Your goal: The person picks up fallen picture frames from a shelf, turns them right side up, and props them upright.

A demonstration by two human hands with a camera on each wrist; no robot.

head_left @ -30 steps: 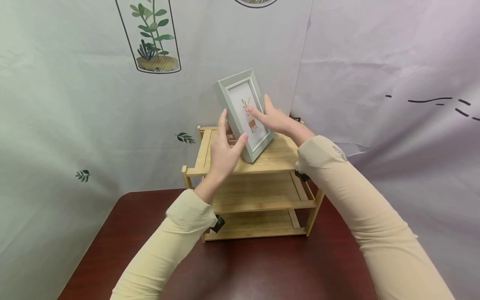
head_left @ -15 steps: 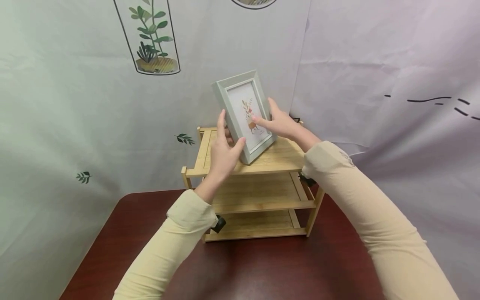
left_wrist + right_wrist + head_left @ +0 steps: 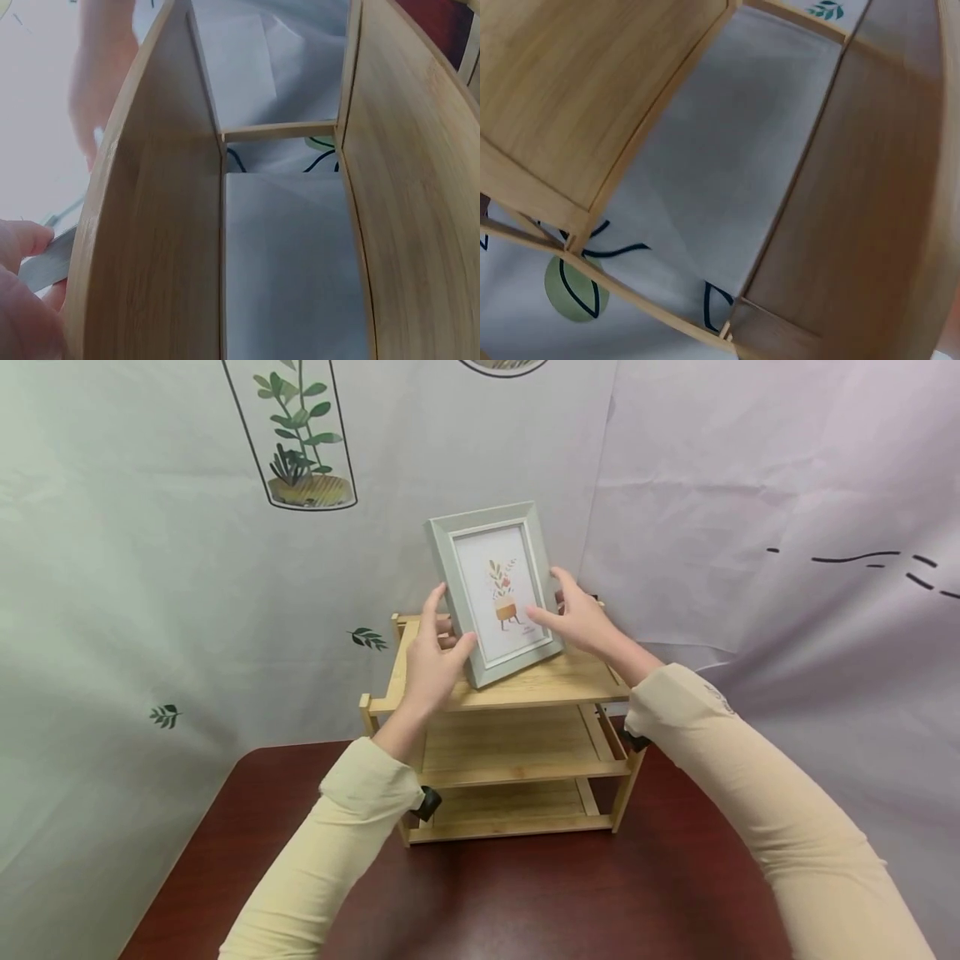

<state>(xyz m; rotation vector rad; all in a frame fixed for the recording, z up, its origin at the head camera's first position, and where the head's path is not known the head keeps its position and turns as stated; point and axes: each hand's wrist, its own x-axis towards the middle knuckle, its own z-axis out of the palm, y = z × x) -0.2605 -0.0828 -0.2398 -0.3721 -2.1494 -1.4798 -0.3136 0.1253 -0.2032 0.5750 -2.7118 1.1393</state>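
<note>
A pale grey-green picture frame (image 3: 498, 593) with a potted-plant print leans back on the top shelf of a wooden rack (image 3: 536, 692), facing the head camera. My left hand (image 3: 431, 664) grips its left edge, thumb on the front near the lower corner and fingers round behind. On the opposite side my right hand (image 3: 581, 618) holds the right edge, its thumb over the print's glass. In the left wrist view, the left hand (image 3: 22, 307) pinches the frame's edge (image 3: 51, 262) beyond a shelf board. The right wrist view looks mostly between the shelves, with the frame hidden.
The rack's middle shelf (image 3: 510, 743) and bottom shelf (image 3: 517, 810) lie below the frame. It stands on a dark red table (image 3: 487, 893). A pale cloth backdrop (image 3: 675, 527) with printed plants hangs close behind and at the sides.
The picture frame has turned to face the head camera more squarely. My right hand has moved right with its edge; my left hand has shifted slightly left.
</note>
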